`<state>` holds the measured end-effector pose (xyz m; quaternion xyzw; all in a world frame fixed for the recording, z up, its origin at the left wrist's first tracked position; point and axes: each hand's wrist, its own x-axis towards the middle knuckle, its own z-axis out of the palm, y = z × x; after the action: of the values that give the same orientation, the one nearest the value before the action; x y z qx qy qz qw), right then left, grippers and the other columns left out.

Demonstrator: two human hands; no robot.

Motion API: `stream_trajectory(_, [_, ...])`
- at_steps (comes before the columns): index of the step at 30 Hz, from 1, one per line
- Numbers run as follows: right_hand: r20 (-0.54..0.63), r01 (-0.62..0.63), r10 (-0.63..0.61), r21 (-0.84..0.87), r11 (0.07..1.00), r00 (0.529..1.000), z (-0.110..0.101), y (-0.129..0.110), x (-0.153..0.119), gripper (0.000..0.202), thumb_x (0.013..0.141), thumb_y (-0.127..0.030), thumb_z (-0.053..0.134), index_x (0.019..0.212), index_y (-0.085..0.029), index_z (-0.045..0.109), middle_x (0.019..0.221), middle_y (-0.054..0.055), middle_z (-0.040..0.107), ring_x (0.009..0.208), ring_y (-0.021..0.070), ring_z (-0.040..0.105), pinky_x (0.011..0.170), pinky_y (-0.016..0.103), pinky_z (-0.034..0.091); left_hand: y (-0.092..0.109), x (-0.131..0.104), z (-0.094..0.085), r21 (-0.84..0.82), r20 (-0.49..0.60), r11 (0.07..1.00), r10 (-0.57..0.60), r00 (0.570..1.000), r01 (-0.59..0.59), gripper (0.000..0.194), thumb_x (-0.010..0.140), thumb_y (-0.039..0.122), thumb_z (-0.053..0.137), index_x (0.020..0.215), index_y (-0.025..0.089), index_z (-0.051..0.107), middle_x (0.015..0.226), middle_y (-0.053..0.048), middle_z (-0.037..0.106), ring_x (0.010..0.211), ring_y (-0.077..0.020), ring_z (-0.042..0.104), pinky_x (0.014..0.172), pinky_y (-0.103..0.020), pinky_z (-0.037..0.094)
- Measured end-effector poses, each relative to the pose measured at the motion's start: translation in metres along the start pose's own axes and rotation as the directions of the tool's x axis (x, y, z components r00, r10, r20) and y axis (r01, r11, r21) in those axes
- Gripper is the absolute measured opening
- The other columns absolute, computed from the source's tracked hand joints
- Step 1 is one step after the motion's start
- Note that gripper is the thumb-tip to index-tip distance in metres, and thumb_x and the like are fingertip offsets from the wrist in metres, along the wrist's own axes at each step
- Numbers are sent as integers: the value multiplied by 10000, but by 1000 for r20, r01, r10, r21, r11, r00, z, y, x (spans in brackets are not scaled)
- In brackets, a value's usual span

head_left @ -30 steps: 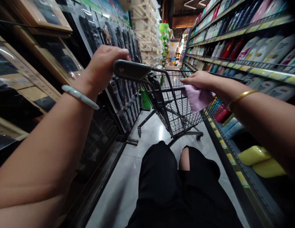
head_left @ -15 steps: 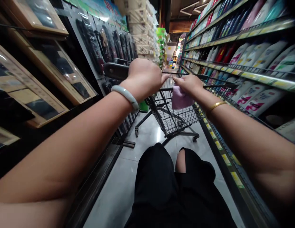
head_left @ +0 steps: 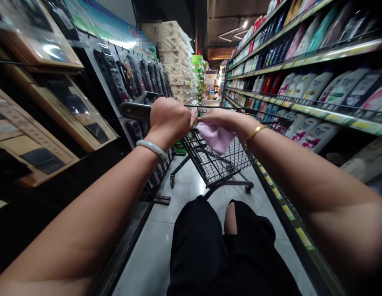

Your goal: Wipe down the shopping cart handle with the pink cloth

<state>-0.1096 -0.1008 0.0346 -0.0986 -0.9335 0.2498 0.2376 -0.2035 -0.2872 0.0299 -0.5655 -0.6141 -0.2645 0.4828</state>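
A black wire shopping cart (head_left: 223, 166) stands before my knees, turned at an angle in the aisle. My left hand (head_left: 171, 117), with a pale bangle at the wrist, is closed around the cart's dark handle (head_left: 135, 111). The end of that handle sticks out to the left of my fist. Close beside it, my right hand (head_left: 220, 116) grips a light purple cloth (head_left: 218, 139) against the handle bar. The cloth hangs down below my palm over the basket. The fingertips of my right hand are partly hidden.
Shelves of shampoo bottles (head_left: 335, 88) line the right side closely. On the left are boxed sets (head_left: 77, 111) and hanging packaged goods (head_left: 143, 76). Stacked cartons (head_left: 174, 61) stand farther along. Pale floor tiles (head_left: 157, 234) run between the shelves.
My right hand and the cloth have moved left along the handle, close to my left hand. More of the cloth hangs down. The whole view has shifted slightly.
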Motion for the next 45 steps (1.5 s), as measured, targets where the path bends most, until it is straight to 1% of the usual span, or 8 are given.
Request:
stream_trajectory(4, [109, 48, -67, 168, 985, 992, 9, -17, -13, 177, 990, -320, 599, 965, -204, 730, 791, -8, 648, 637, 106, 508, 645, 246, 440, 5, -1, -12, 168, 129, 984, 31, 991, -53, 542, 963, 497, 455, 658, 155, 743, 629, -187, 666, 718, -315, 608, 761, -478, 383])
stream_trajectory(9, [92, -206, 223, -162, 965, 971, -8, 0, -13, 383, 1006, -418, 626, 706, -183, 657, 675, 30, 609, 613, 139, 490, 599, 282, 396, 18, 1, -33, 297, 331, 954, -71, 941, -32, 653, 1045, 404, 292, 865, 68, 823, 831, -241, 750, 846, -358, 665, 802, -490, 392])
stream_trajectory(13, [182, 58, -54, -15, 998, 982, 3, -4, -15, 466, 999, -621, 581, 974, -192, 760, 858, 38, 720, 769, 166, 590, 731, 280, 461, 14, 0, -36, 324, 362, 945, -89, 928, -36, 655, 1056, 409, 278, 917, 84, 830, 876, -226, 763, 879, -343, 664, 824, -482, 382])
stream_trajectory(16, [187, 313, -293, -89, 946, 938, 10, -3, -19, 430, 819, -555, 822, 1093, -228, 770, 1013, 32, 738, 909, 190, 620, 805, 284, 455, 6, -1, -38, 369, 407, 928, -119, 906, -44, 695, 1072, 423, 237, 956, 89, 834, 908, -223, 764, 887, -338, 656, 805, -487, 363])
stream_trajectory(24, [-83, 158, -169, -124, 980, 982, -6, 60, -42, 353, 738, -392, 861, 1037, -229, 768, 1038, 32, 734, 957, 236, 662, 878, 377, 517, -4, -7, -50, 404, 428, 912, -121, 895, -70, 735, 1090, 436, 197, 957, 117, 845, 915, -203, 775, 845, -305, 607, 747, -461, 292])
stream_trajectory(31, [-588, 97, -274, -315, 944, 761, 61, 36, -62, 218, 983, -326, 620, 1151, -262, 743, 1301, 111, 675, 1223, 325, 584, 1057, 541, 485, -24, -12, -49, 420, 401, 907, -154, 903, -32, 734, 1096, 454, 210, 920, 109, 833, 938, -199, 790, 815, -270, 562, 731, -439, 242])
stream_trajectory(40, [-476, 178, -582, -653, 736, 659, 93, 69, -91, 170, 1012, -297, 646, 1069, -354, 796, 1301, 50, 706, 1304, 301, 537, 1089, 497, 461, -33, -16, -59, 417, 375, 909, -169, 911, -3, 630, 1077, 431, 298, 806, 155, 796, 809, -142, 757, 822, -267, 582, 800, -446, 341])
stream_trajectory(45, [-516, 219, -574, -593, 775, 636, 89, 42, -85, 179, 1016, -356, 657, 1138, -332, 787, 1340, 63, 657, 1351, 313, 485, 1159, 505, 452, -11, -6, -52, 318, 295, 944, -187, 937, 88, 561, 1046, 423, 349, 866, 185, 824, 891, -140, 778, 935, -304, 635, 959, -511, 393])
